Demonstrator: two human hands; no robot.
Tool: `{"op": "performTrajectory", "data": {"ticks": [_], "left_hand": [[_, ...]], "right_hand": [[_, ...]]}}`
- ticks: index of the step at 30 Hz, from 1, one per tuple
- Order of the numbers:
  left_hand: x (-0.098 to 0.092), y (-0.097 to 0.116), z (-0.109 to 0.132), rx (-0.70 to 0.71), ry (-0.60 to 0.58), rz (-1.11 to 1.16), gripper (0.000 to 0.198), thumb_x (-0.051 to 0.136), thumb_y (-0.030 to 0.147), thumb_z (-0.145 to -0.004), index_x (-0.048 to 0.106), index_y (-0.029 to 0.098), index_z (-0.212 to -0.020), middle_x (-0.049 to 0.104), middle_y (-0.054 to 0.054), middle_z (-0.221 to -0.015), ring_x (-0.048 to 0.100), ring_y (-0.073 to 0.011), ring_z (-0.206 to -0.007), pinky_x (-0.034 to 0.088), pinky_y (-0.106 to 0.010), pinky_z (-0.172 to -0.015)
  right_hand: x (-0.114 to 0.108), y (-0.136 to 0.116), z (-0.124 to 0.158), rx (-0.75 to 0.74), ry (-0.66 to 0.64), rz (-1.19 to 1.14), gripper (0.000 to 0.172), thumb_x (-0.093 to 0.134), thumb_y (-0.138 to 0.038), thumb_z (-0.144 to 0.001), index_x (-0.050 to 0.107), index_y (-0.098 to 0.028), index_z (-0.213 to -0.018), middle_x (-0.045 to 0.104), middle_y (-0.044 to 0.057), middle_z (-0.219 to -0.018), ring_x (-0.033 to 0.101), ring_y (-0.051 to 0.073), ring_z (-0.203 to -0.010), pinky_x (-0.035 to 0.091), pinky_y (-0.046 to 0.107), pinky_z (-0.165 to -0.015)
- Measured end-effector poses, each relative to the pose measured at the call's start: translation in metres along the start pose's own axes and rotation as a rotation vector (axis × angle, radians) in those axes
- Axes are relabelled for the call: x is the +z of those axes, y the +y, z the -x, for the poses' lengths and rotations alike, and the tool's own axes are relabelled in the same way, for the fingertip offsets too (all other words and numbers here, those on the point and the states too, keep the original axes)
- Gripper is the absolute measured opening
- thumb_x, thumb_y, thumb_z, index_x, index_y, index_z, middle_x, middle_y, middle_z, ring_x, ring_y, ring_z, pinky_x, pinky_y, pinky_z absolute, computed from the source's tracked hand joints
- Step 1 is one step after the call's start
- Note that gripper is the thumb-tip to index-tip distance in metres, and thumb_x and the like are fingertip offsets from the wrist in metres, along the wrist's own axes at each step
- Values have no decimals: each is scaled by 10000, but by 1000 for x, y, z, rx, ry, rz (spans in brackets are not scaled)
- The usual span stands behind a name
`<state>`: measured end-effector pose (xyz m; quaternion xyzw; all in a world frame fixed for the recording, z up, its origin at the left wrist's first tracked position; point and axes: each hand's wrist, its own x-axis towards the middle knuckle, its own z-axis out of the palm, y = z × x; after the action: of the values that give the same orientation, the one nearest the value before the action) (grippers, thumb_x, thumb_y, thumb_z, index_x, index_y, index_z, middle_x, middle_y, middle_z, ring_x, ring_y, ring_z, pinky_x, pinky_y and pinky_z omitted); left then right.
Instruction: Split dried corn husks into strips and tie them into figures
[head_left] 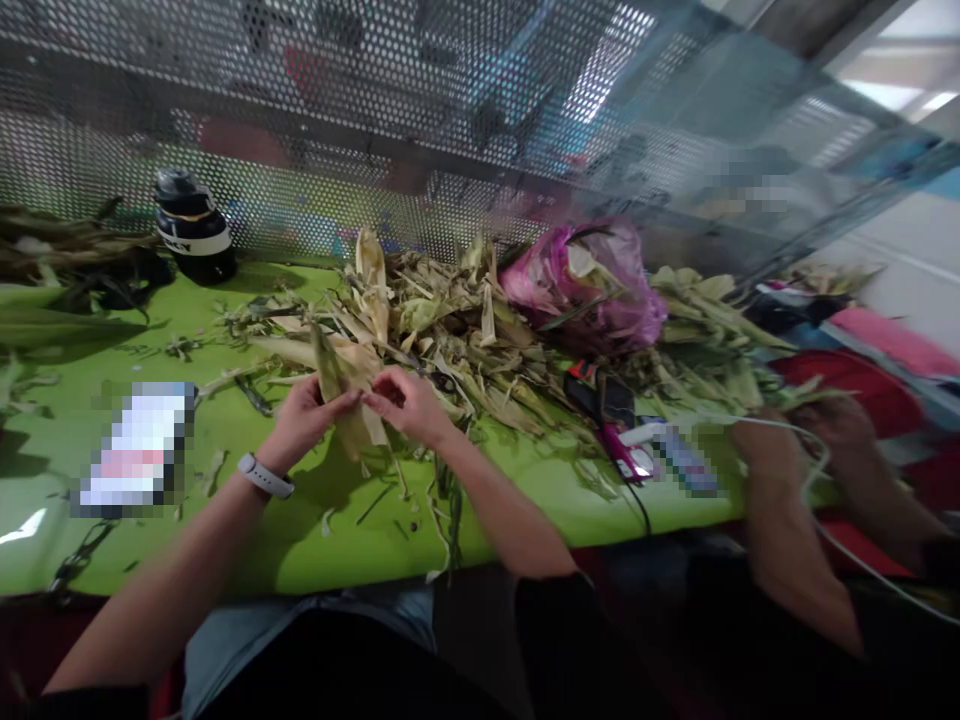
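In front of me I hold up a pale, dry corn husk over the table's near half. My left hand is closed around its lower part, thumb pointing right. My right hand pinches at the husk's right edge, its fingertips almost meeting my left thumb. What lies exactly between those fingertips is too small to make out. Just behind both hands spreads a heap of loose corn husks, some tan and some greenish. A dark looped thing, perhaps scissor handles, lies beside my right hand.
A dark bottle and a phone are to the left on the green table. Right of the heap sit a pink plastic bag and another phone with cables. A co-worker's hands work farther right. A perforated metal screen stands behind.
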<state>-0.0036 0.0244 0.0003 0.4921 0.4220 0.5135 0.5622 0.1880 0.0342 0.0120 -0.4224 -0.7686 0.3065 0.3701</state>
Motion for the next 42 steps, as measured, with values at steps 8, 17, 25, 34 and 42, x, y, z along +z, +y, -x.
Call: {"op": "performTrajectory", "data": {"ticks": [8,17,25,34,42], "left_hand": [[-2,8,-1,44,118,47,345,831,346,-652,727,145,-912,736,-67,-901,662,-165,-750,556,-282,-727],[-8,7,-4,-2,191,134,353,839,348,-638,723,139,-898,735,-80,-918,671,-156,-731,565,-278,-711],[-1,1,0,10,43,37,313,796,349,-701,695,145,-916,711,-72,-900,652,-151,-739,544,-272,-694],[-10,-5,-6,-23,-73,-108,852,786,176,-616,416,196,-1383,639,-9,-829,615,-134,-711,496,-250,-657],[-4,-5,2,301,173,-441,550,606,205,-761,504,206,-1301,616,-21,-870,550,-124,-672,438,-233,-601]], "right_hand": [[-8,6,-1,62,280,-8,375,464,-541,-902,504,-220,-711,506,-9,-630,471,128,-579,394,254,-599],[-63,48,-11,316,621,546,649,660,-456,-761,499,-125,-1296,578,200,-1234,565,315,-1086,429,445,-923],[9,-5,5,54,-88,2,312,539,-468,-877,665,-183,-855,645,39,-767,576,164,-696,466,290,-679],[6,-10,9,40,129,-43,319,488,-469,-909,528,-206,-734,479,-23,-646,445,121,-612,373,253,-627],[10,-6,8,34,61,-41,308,473,-464,-924,480,-212,-748,452,-27,-658,425,124,-619,359,260,-633]]}}
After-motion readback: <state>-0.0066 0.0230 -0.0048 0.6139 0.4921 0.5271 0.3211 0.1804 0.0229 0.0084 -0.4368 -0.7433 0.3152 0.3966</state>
